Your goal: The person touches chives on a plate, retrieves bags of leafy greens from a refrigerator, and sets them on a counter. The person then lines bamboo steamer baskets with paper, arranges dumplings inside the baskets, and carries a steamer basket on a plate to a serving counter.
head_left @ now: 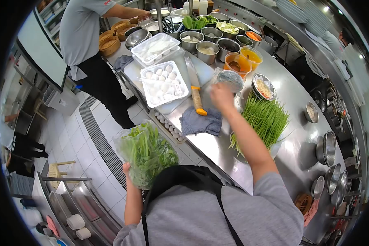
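Observation:
My left hand [127, 167] grips a clear plastic bag of leafy greens [149, 151] and holds it off the left side of the steel table, above the floor. My right hand [222, 97] reaches over the table, closed at the near edge of a round bowl wrapped in clear plastic [230, 80]; its fingertips are partly hidden. To its left, a knife [195, 92] with a yellow-and-tan handle lies on a white cutting board [170, 107]. A folded blue-grey cloth [201, 121] sits nearby. Under my right forearm stands a large bunch of green chives [264, 119].
White trays of round pale items [164, 84] stand at the table's left edge. Metal pots of vegetables [208, 50] and tubs of orange liquid [238, 64] line the back. A co-worker [86, 45] stands at the far left. Steel bowls [326, 147] sit along the right.

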